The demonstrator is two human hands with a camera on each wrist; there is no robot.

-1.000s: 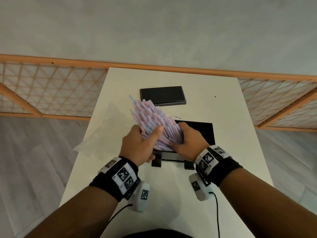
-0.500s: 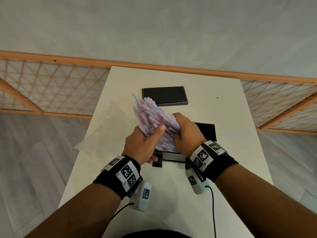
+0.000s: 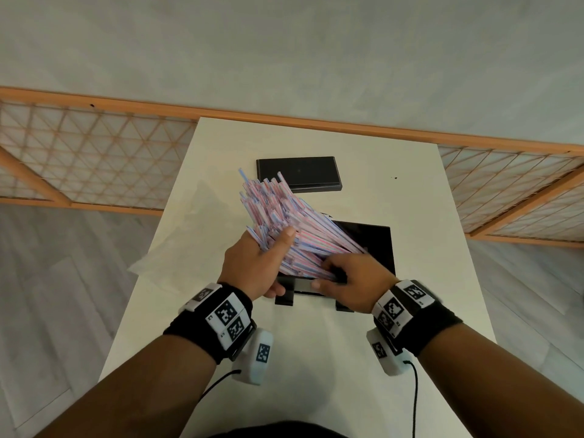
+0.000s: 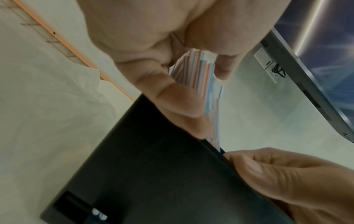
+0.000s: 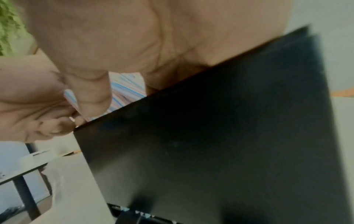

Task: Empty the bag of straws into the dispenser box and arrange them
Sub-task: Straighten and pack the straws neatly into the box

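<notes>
Glossy black dispenser box [image 3: 376,245], paper-wrapped straws [image 3: 284,216], matt white table [image 3: 316,343], crinkled translucent bag [image 3: 177,248]

Pale grey wall [image 3: 284,52], wood lattice screen [image 3: 94,165], white table [image 3: 410,216], grey plank floor [image 3: 57,295]

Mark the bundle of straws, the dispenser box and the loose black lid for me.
bundle of straws [image 3: 278,213]: head view, middle of the fanned striped bundle.
dispenser box [image 3: 377,240]: head view, dark inside near the far right corner.
black lid [image 3: 298,173]: head view, centre of its flat top, farther along the table.
</notes>
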